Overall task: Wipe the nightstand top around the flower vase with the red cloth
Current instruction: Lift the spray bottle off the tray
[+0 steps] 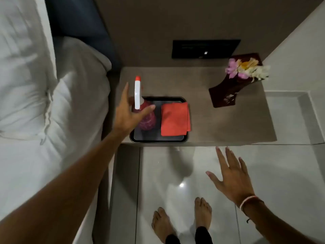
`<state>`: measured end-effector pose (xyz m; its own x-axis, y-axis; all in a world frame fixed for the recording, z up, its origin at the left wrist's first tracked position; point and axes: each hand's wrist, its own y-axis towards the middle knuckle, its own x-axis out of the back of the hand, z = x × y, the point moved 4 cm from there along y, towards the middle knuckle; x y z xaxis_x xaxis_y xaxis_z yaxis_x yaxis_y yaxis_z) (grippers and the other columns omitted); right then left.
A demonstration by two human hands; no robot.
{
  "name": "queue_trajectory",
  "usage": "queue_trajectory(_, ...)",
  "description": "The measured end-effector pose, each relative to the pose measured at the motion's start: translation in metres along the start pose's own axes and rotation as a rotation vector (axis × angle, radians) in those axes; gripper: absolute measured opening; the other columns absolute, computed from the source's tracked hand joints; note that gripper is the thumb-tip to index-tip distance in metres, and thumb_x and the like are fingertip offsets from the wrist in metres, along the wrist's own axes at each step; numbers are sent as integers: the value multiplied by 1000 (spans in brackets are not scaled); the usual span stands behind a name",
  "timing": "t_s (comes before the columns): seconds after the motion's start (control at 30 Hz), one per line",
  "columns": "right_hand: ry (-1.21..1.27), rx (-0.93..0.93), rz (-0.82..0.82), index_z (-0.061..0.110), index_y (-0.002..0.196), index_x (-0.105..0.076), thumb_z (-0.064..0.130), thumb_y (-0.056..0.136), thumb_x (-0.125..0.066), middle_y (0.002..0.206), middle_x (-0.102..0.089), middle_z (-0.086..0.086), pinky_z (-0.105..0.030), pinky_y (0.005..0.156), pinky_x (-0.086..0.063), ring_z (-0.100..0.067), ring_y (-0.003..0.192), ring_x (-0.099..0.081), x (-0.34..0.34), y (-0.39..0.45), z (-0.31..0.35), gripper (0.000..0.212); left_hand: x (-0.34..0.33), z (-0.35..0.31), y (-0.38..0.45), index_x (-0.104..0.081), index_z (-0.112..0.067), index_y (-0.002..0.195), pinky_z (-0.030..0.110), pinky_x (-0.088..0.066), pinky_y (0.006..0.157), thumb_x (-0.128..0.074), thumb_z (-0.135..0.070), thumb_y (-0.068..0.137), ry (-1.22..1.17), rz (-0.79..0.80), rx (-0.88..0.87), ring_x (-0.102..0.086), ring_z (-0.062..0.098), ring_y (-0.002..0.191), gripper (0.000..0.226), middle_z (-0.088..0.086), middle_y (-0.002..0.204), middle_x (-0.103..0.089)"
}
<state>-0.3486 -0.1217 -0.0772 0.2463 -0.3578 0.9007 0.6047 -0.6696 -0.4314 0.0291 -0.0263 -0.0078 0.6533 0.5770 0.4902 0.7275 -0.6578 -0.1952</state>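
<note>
A folded red cloth [175, 119] lies in the right half of a black tray [158, 139] at the nightstand's [219, 124] front left. Beside it in the tray stands a spray bottle [139, 103] with pink liquid, a white head and a red nozzle. My left hand [129, 110] is spread open around the bottle's neck, thumb on its right side, not clearly gripping it. A dark vase [226, 92] with pink, white and yellow flowers [246, 69] stands at the back right. My right hand [230, 175] hovers open over the floor, just in front of the nightstand's edge.
A bed with white linen [44, 103] borders the nightstand on the left. A black switch panel [205, 48] is on the wall behind. My bare feet [182, 221] stand on glossy floor tiles. A pale ledge [290, 118] adjoins the nightstand's right side.
</note>
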Motion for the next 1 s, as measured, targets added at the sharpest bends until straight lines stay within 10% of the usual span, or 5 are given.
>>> queue_trajectory(0.27,184,-104,-83,20,158,-9,62,94,-45,163,-27,-16,-49,122,-28,-33,149,-30,18,30,-14,85,-29,-36,22,-70,0,112,54,-56,92,-65,-17,94,44,-75,-151,-72,28,95,26,16,106,-74)
queue_trajectory(0.43,186,-167,-148,14,156,-17,52,95,-53,158,-36,-21,-52,117,-35,-38,144,-37,51,41,-51,81,-61,-72,-28,-62,-15,77,51,-53,58,-60,-42,88,147,55,-288,-66,13,56,29,10,61,-61)
queue_trajectory(0.5,134,-167,-179,12,155,-19,50,93,-57,155,-38,-23,-54,114,-38,-40,141,-41,62,46,-64,82,-84,-79,-42,-62,-21,81,52,-56,58,-60,-48,91,146,163,-253,-66,33,58,29,13,65,-66)
queue_trajectory(1.0,62,-148,-229,15,158,-8,60,90,-53,161,-25,-25,-54,116,-36,-40,146,-32,73,32,-141,93,-230,-110,-86,-62,-7,72,42,-57,57,-45,-58,98,398,221,-312,-62,27,52,60,10,61,-63)
